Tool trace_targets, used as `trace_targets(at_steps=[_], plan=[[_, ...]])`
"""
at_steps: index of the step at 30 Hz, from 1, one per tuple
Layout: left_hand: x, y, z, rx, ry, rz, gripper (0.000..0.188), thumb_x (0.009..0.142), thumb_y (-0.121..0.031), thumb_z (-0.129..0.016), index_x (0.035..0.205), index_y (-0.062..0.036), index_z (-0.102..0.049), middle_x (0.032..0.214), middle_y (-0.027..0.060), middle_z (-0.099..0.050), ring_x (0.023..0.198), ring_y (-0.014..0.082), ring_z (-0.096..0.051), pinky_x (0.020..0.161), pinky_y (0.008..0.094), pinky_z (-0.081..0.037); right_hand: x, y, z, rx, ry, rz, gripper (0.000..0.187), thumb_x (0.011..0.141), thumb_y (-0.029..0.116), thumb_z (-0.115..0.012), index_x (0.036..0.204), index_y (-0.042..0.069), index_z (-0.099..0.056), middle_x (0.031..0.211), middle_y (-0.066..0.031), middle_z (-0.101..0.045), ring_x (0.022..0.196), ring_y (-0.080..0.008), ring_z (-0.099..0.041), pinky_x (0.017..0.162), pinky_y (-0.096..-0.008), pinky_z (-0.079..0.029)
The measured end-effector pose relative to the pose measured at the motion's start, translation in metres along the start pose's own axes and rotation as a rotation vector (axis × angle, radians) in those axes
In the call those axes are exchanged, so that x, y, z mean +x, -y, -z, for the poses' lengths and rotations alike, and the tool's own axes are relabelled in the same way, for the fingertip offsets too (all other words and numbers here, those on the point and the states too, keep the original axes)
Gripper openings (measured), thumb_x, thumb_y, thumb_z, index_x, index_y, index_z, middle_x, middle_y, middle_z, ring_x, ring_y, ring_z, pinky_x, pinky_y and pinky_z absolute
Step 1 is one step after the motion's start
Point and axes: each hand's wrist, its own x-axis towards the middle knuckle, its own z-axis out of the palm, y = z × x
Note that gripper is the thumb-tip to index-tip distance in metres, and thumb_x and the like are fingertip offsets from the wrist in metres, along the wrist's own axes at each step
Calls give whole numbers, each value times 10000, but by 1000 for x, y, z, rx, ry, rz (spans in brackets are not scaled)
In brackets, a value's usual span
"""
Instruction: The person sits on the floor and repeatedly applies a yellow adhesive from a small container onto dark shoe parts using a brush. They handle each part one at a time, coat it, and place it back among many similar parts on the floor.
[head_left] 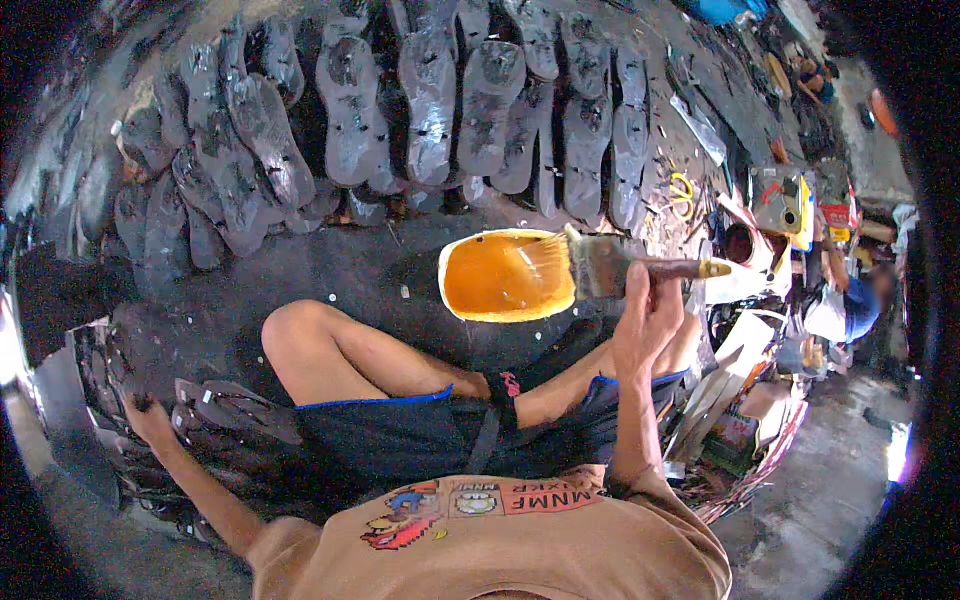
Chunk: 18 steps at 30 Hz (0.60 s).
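My right hand (645,315) is closed round a wide flat brush (605,265) with a brown wooden handle. The brush's bristle end reaches the right rim of a whitish-rimmed container (447,292). Amber, glue-like liquid (505,275) fills that container, with pale streaks beside the bristles. Far to the left, my left hand (148,415) is among dark shoe soles (230,408). Its fingers are mostly lost against the dark pile, so whether it grips a sole cannot be made out. My bent legs lie between the two hands.
Rows of dark grey soles (430,110) cover the floor ahead, some overlapping. Yellow-handled scissors (681,195) lie right of them among scraps. Cluttered boxes and strips (740,370) stand at the right. Another person in blue (862,305) sits beyond, and one more is farther back.
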Motion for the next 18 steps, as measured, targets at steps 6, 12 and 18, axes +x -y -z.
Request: trace_targets(at_steps=[6,12,18], plan=[[-298,-143,26,-424,520,321,549,945,-299,-570,1425,-38,-526,1389,97,-573,1273,248,-525,1057,419,-427,5,-52,-4,147,46,-107,205,999,195,-672,1044,-4,-681,898,-7,-665,793,-110,-558,733,-282,-477],[-455,-155,57,-152,837,293,552,879,-195,-593,1395,-2,-555,1285,118,-602,1199,250,-551,1002,418,-451,-13,-62,26,39,363,-141,277,884,227,-712,951,-41,-686,755,-137,-698,705,-148,-648,662,-352,-538],[-469,-137,39,694,752,-1068,464,868,-33,-625,1331,-13,-609,1261,188,-627,1237,370,-518,1114,493,-349,7,-74,33,886,100,-501,338,1004,346,-653,919,20,-616,788,-42,-629,643,-153,-610,591,-357,-548]])
